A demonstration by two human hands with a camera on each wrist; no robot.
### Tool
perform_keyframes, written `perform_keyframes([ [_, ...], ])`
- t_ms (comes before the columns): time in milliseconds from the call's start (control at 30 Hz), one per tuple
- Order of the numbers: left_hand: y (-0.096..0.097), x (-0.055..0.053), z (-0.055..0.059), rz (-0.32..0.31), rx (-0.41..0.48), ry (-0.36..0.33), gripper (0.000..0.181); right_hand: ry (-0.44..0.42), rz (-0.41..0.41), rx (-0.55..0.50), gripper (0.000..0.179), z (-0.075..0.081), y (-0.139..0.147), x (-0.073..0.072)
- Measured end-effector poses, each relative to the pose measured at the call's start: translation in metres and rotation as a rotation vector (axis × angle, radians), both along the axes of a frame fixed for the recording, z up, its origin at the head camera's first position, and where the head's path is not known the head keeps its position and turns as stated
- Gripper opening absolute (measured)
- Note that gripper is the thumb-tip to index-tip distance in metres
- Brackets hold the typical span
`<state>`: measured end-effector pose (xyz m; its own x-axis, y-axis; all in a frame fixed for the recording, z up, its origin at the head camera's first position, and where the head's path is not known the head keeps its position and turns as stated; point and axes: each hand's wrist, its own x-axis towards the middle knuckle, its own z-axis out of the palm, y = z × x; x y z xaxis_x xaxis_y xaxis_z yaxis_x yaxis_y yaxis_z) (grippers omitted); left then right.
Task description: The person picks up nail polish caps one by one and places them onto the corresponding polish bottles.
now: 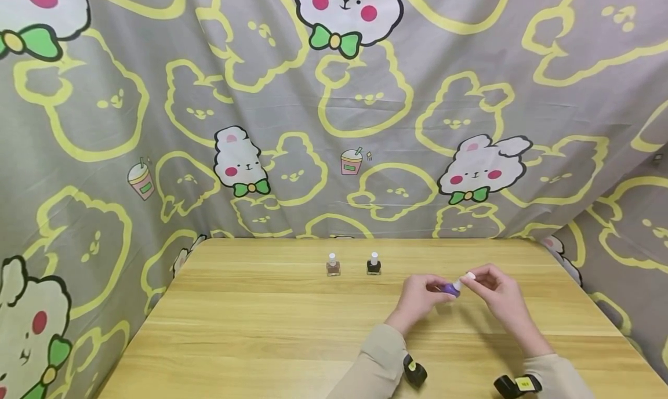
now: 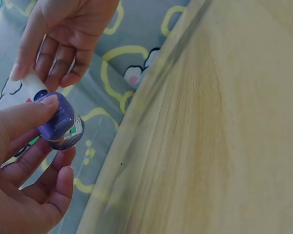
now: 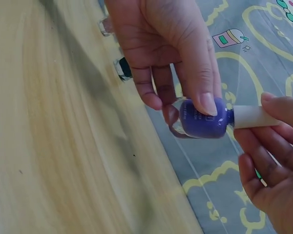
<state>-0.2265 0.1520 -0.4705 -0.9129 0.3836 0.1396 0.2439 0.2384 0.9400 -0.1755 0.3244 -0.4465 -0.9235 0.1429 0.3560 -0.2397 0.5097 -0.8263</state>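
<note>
A purple nail polish bottle is held up above the table, tilted, between both hands. My left hand pinches its glass body, the thumb lying across the front label. The white cap is pinched between thumb and fingers of my right hand. A strip of the bottle's neck shows between body and cap, purple in colour. In the left wrist view the clear thick glass base faces away from the cap.
Toward the back of the wooden table stand two more nail polish bottles, a brownish-pink one and a black one, both upright with white caps. A patterned curtain hangs behind the table and along its sides.
</note>
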Motion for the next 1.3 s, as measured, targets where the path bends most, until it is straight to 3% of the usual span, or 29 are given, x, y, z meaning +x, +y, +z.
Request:
perform_keyframes([
  [167, 0.0007, 0.0014, 0.0005, 0.008, -0.027, 0.027, 0.021, -0.012, -0.070, -0.009, 0.019, -0.0029, -0.0018, -0.0016],
  [333, -0.0001, 0.0018, 0.0021, 0.012, -0.027, 0.023, 0.021, -0.017, -0.088, -0.036, 0.021, -0.0043, -0.0033, -0.0030],
  [567, -0.0001, -0.0003, 0.0006, 0.023, 0.003, -0.014, 0.020, 0.020, 0.041, -0.143, 0.027, -0.0051, -0.0028, -0.0036],
  [900, -0.0056, -0.0045, 0.0021, 0.000, 0.036, -0.053, 0.025, 0.034, 0.191, -0.110, 0.045, -0.0050, 0.0017, -0.0047],
  [1300, -0.0059, -0.0053, 0.0027, -0.010, 0.000, -0.056, 0.025, 0.011, 0.199, -0.124, 0.036, -0.0046, 0.0026, -0.0043],
])
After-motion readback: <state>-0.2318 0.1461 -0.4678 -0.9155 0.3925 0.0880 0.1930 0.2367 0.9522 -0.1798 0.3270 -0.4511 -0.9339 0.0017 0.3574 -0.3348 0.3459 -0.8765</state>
